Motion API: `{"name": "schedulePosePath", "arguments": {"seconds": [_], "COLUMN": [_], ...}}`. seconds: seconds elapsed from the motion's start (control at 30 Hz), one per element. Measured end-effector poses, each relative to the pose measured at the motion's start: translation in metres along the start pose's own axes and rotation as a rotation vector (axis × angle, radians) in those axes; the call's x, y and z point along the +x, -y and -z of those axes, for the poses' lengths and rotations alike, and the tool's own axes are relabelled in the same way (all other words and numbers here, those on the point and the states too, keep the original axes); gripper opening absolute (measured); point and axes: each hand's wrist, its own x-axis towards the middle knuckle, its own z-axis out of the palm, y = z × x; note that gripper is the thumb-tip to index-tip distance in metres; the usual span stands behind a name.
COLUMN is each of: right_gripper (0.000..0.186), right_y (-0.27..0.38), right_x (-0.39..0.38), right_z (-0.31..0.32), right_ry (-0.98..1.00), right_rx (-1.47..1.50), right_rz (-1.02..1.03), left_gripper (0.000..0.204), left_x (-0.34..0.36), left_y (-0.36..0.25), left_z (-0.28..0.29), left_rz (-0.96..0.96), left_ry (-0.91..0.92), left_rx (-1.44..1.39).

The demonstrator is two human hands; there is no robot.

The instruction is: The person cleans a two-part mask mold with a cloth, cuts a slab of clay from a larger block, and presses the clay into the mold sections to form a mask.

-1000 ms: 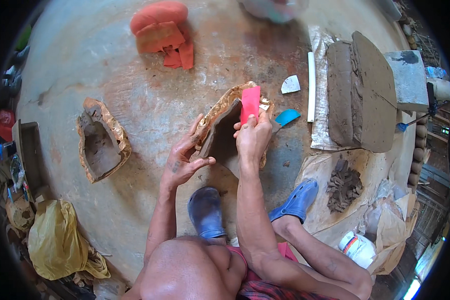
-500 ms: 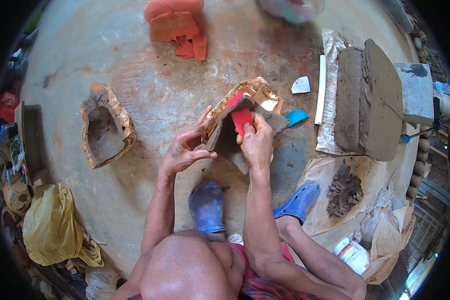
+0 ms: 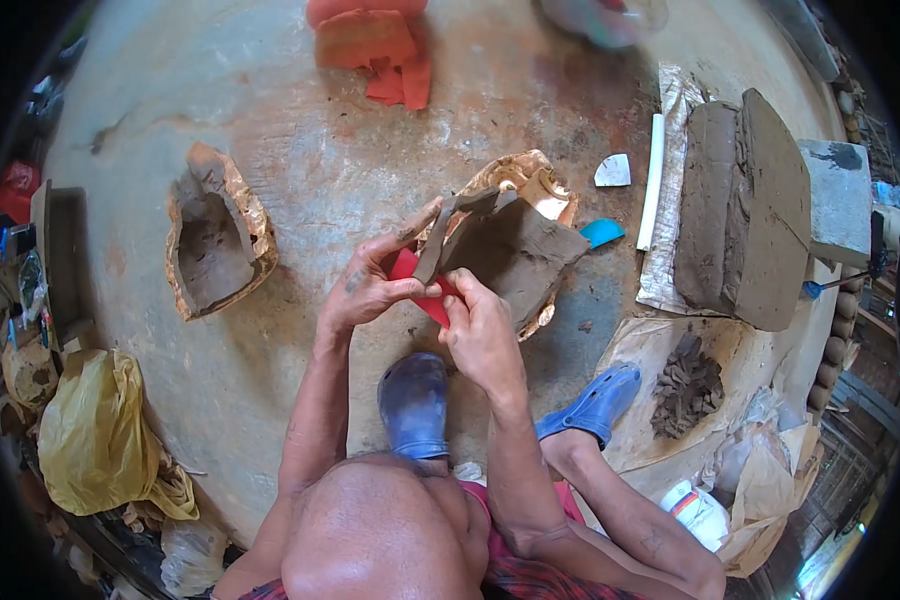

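My left hand (image 3: 368, 283) pinches the upright left edge of a soft grey clay slab (image 3: 515, 255), lining a rough tan mould (image 3: 518, 170) on the floor. My right hand (image 3: 482, 333) grips a flexible red scraper (image 3: 433, 306) at that edge, close to my left thumb. The slab's right part lies folded over the hollow. A teal flat piece (image 3: 602, 233) rests just right of the mould, and a small white piece (image 3: 612, 170) lies beyond it.
Left stands another clay-lined mould (image 3: 213, 250). Right are thick clay slabs (image 3: 740, 210), a white rod (image 3: 651, 180), a concrete block (image 3: 836, 195) and clay scraps (image 3: 687, 390). Red cloth (image 3: 390, 60) and a blurred clear object (image 3: 605, 18) are farther off. A yellow bag (image 3: 95, 430) lies lower left.
My right hand and the red scraper have moved down and left toward my left thumb. The clay wall has bent, its right part spreading outward over the mould.
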Motion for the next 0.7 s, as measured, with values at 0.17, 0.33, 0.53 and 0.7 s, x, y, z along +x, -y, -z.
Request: {"name": "schedulePosePath", "arguments": {"seconds": [0.17,0.33,0.53,0.7], "right_gripper": [0.022,0.025,0.018,0.024], "right_y": [0.005,-0.023,-0.093,-0.086], "right_x": [-0.012,-0.012,0.009,0.034], "right_z": [0.054,0.121,0.101,0.089], "right_ry": [0.208,-0.338,-0.7,-0.636], "right_rx": [-0.154,0.296,0.623,0.691], "right_rz": [-0.003,-0.044,-0.151,-0.116], "left_gripper": [0.063,0.045,0.041,0.043], "left_x": [0.025,0.059,0.069,0.05], "left_y": [-0.004,-0.038,-0.06,-0.047], "left_z": [-0.003,0.002,0.014,0.011], "left_rz": [-0.311,-0.56,-0.302,0.118], "left_ry": [-0.033,-0.168,-0.294,-0.334], "left_rx": [-0.127,-0.625,-0.491,0.149]}}
